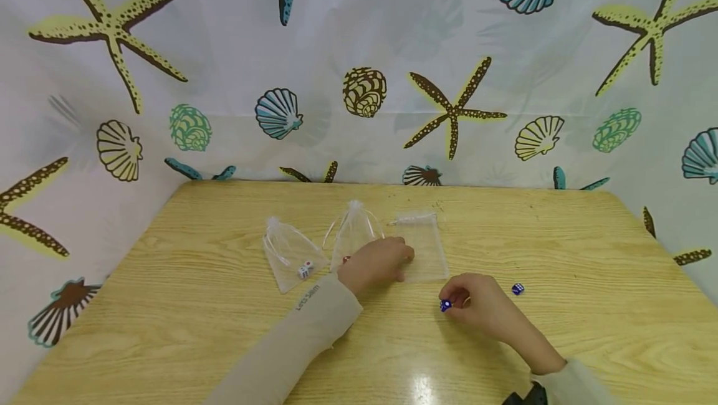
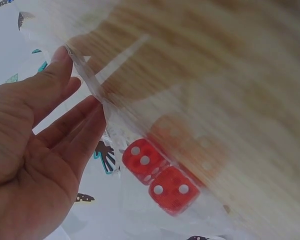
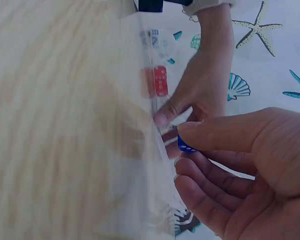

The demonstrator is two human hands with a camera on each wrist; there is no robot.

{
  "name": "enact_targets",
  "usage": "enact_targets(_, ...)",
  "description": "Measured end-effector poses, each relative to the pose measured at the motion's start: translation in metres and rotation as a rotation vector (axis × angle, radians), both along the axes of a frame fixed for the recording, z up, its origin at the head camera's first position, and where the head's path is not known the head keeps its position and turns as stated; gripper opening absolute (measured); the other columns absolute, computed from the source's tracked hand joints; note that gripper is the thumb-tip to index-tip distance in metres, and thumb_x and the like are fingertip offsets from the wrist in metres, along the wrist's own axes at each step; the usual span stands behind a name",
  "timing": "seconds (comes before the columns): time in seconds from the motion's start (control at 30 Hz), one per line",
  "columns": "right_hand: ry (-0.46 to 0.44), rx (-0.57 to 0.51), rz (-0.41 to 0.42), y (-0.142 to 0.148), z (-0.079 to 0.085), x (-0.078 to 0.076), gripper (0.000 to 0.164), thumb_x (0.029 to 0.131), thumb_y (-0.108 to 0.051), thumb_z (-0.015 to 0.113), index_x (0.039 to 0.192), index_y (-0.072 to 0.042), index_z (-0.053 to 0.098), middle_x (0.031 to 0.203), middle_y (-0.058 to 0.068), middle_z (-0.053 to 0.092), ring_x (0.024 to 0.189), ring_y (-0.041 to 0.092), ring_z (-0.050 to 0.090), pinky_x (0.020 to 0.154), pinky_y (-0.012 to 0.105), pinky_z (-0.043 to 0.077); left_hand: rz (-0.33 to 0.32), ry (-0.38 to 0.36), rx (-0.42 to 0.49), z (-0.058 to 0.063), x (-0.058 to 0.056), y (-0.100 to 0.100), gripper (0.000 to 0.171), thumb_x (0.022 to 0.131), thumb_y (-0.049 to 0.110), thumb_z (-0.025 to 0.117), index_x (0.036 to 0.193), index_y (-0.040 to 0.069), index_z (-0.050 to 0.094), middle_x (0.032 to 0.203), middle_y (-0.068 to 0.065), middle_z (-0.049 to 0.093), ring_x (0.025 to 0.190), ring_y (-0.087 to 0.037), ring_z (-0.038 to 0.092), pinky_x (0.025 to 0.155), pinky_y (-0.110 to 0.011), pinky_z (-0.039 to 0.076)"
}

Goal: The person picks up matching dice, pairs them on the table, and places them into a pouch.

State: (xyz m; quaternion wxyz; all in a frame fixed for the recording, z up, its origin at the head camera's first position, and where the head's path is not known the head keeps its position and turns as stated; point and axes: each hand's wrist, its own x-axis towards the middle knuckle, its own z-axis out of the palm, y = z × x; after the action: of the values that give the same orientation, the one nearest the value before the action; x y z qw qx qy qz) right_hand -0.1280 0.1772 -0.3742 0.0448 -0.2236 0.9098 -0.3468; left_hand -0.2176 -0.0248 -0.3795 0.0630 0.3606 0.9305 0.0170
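A blue die (image 1: 445,305) with white pips is pinched between the thumb and fingers of my right hand (image 1: 479,305), low over the table. A second blue die (image 1: 518,289) lies on the wood just behind that hand. My left hand (image 1: 377,263) reaches across to a flat sheer drawstring bag (image 1: 429,249), its fingertips touching down at the bag's left side with thumb and fingers spread apart. Beside the left hand, another sheer bag (image 1: 354,230) holds red dice (image 2: 174,190), mostly hidden by the hand in the head view.
Farther left lies a third sheer bag (image 1: 286,249) with white dice (image 1: 305,269) inside. The wooden table (image 1: 196,305) meets a white cloth (image 1: 359,149) printed with shells and starfish along its back and sides.
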Motion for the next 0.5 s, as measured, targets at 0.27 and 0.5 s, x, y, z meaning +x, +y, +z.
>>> enact_targets(0.27, -0.087, -0.122, 0.097, -0.023, -0.010, 0.000, 0.013, 0.075, -0.001, 0.074, 0.087, -0.004, 0.069, 0.081, 0.001, 0.064, 0.070, 0.001, 0.055, 0.063, 0.019, 0.050, -0.001, 0.012, 0.006, 0.001, -0.001, -0.001, 0.013, 0.088, 0.018, 0.069, 0.099, 0.012, 0.065, 0.095, 0.000, 0.061, 0.082, -0.012, 0.053, 0.077, -0.026, 0.048)
enact_targets(0.5, -0.222, -0.186, 0.171, -0.038, -0.020, 0.002, 0.015, 0.073, 0.001, 0.075, 0.086, -0.001, 0.070, 0.078, 0.002, 0.065, 0.067, 0.002, 0.055, 0.062, 0.018, 0.049, -0.004, -0.005, 0.013, 0.002, 0.001, -0.001, 0.014, 0.088, 0.018, 0.069, 0.100, 0.011, 0.066, 0.095, -0.001, 0.061, 0.082, -0.012, 0.053, 0.077, -0.027, 0.048)
